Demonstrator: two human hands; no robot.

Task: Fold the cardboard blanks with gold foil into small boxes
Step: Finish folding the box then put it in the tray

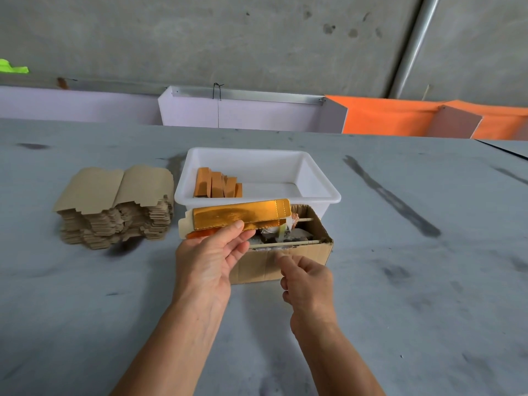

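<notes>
Left hand: The left hand (210,255) holds a gold foil blank (240,214) above the near-left corner of an open cardboard carton (300,257), thumb pressed on the foil face, fingers curled beneath.
Right hand: The right hand (307,277) hovers near the carton's front wall, fingers loosely curled, holding nothing.
Blank: Partly folded, foil side up, pale flap showing at its left end.
Flat stock: A stack of brown blanks (117,205) lies on the grey table (428,281), left of the tray.
Finished pieces: Several folded gold boxes (217,184) stand in the left part of a white plastic tray (320,184), just beyond the carton.
Carton contents: Thin sticks (274,244) and scraps, too cluttered to identify.
</notes>
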